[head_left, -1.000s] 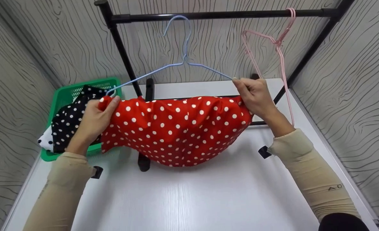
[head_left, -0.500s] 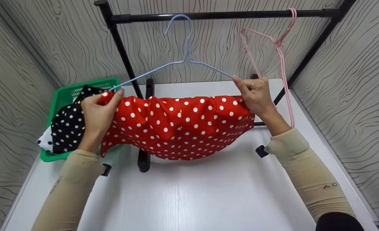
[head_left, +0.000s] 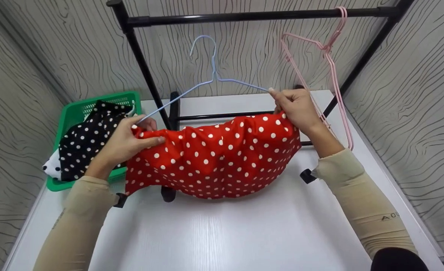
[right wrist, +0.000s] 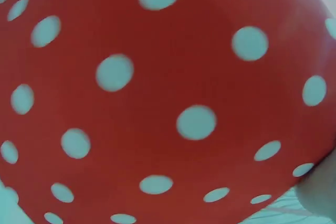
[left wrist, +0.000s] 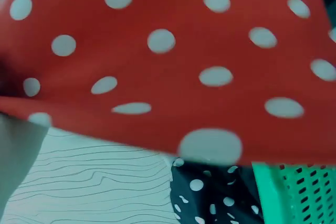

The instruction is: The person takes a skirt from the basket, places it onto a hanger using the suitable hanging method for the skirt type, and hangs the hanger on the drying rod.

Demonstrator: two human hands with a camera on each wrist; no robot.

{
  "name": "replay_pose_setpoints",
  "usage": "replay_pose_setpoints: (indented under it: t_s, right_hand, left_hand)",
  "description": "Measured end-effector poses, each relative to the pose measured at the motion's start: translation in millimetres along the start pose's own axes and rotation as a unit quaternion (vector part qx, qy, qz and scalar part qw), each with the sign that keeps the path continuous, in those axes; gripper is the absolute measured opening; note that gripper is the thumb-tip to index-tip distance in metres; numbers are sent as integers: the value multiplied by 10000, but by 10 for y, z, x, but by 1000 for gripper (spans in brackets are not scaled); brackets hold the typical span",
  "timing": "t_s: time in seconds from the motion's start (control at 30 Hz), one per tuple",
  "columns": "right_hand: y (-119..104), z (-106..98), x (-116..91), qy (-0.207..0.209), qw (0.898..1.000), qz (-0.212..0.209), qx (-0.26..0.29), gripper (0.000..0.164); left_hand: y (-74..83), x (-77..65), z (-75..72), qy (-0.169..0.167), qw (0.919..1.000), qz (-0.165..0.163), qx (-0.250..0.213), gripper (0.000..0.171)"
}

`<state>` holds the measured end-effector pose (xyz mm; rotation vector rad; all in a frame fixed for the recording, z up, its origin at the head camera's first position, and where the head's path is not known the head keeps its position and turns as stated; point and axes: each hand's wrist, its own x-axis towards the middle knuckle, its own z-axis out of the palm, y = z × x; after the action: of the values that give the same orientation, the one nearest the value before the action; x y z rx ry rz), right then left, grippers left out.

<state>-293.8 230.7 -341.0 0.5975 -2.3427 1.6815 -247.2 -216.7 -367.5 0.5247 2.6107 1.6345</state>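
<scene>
A red cloth with white dots (head_left: 214, 158) hangs in folds below a blue wire hanger (head_left: 214, 71), its top edge between my two hands. My left hand (head_left: 122, 145) holds the cloth's left upper corner, thumb across the front, by the hanger's left end. With thumb and fingers my right hand (head_left: 297, 109) pinches the hanger's right arm and the cloth's right upper corner. The hanger's hook points up, apart from the black rail (head_left: 244, 15). Red cloth fills most of the left wrist view (left wrist: 184, 72) and right wrist view (right wrist: 157, 98), hiding the fingers.
Pink hangers (head_left: 335, 75) hang at the rail's right end. A green basket (head_left: 66, 124) at the left holds black dotted cloth (head_left: 81, 145) and white dotted cloth (head_left: 52, 165). The rack's lower bar (head_left: 225, 115) runs behind the red cloth, above the white tabletop (head_left: 222, 233).
The hanger's hook has dropped from rail height to below it. My left hand has moved right and down, its thumb now stretched along the cloth. My right hand has barely moved.
</scene>
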Motion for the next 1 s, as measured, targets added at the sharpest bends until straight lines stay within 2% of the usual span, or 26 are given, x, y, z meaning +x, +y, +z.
replay_pose_setpoints:
  t_s: [0.13, 0.2, 0.3, 0.5, 0.63, 0.8, 0.9, 0.93, 1.0]
  right_hand:
    - [146, -86, 34, -627, 9917, 599, 950, 43]
    - [161, -100, 37, -947, 9848, 641, 1308, 41]
    - [168, -76, 34, -1104, 9826, 566, 1380, 43]
    - [210, -51, 26, -918, 9867, 478, 1253, 53]
    - [240, -53, 18, -736, 9912, 498, 982, 53]
    - [210, -25, 2, -549, 9923, 918, 631, 56]
    - [176, 8, -10, -266, 9910, 1197, 541, 56]
    - [168, 23, -15, -190, 9905, 1260, 520, 55]
    - [159, 55, -23, -108, 9891, 1391, 461, 54]
  left_hand:
    - [-20, 12, -9, 146, 9997, -100, -189, 32]
    - [-14, 23, -29, 261, 9991, -110, -317, 31]
    - [0, 28, -50, 359, 9987, -183, -320, 29]
    - [-21, 27, -101, 196, 9988, -445, -73, 34]
    - [-60, -1, -181, -118, 9978, -641, 114, 36]
    - [-65, -15, -181, -287, 9967, -723, 226, 39]
    - [-32, -18, -147, -330, 9971, -678, 85, 37]
    - [-20, -15, -131, -397, 9972, -638, 36, 41]
    - [11, -5, -100, -581, 9967, -564, -36, 59]
